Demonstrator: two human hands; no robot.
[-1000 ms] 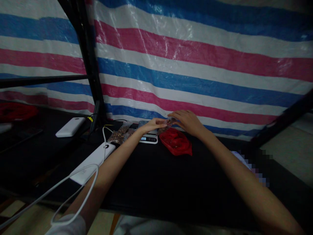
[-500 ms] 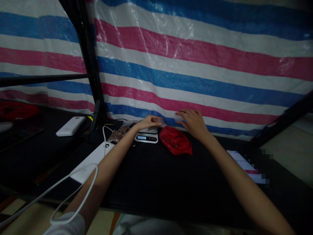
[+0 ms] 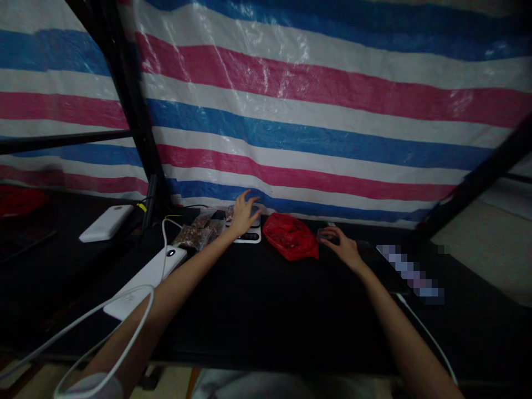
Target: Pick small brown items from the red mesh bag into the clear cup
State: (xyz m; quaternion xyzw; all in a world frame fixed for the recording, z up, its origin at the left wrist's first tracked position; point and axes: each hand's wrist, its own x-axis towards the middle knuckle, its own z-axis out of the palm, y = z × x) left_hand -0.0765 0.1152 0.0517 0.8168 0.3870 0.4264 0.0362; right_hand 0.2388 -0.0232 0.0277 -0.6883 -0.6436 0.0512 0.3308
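Note:
My left hand (image 3: 244, 215) is over a small white kitchen scale (image 3: 252, 239) with its fingers spread, and it covers part of the scale. By its fingertips, something clear with brownish bits (image 3: 229, 213) is on the scale, partly hidden. My right hand (image 3: 344, 248) is low over the table, to the right of a red plastic bag (image 3: 291, 237). Its thumb and fingers are closed round a small clear plastic piece (image 3: 325, 235), whose exact kind is too dim to make out. The red bag lies open between my hands, with dark contents.
Clear packets of brown pieces (image 3: 193, 236) lie left of the scale. Nearby are a white power bank (image 3: 143, 280) with a looping white cable (image 3: 150, 310), another white device (image 3: 106, 224) and, at right, a blurred-out phone (image 3: 409, 272). Black posts (image 3: 143, 133) frame a striped sheet.
My left hand has moved over the scale and spread its fingers. My right hand has come down from above the red bag to the table on its right, keeping a clear piece. The view has shifted slightly.

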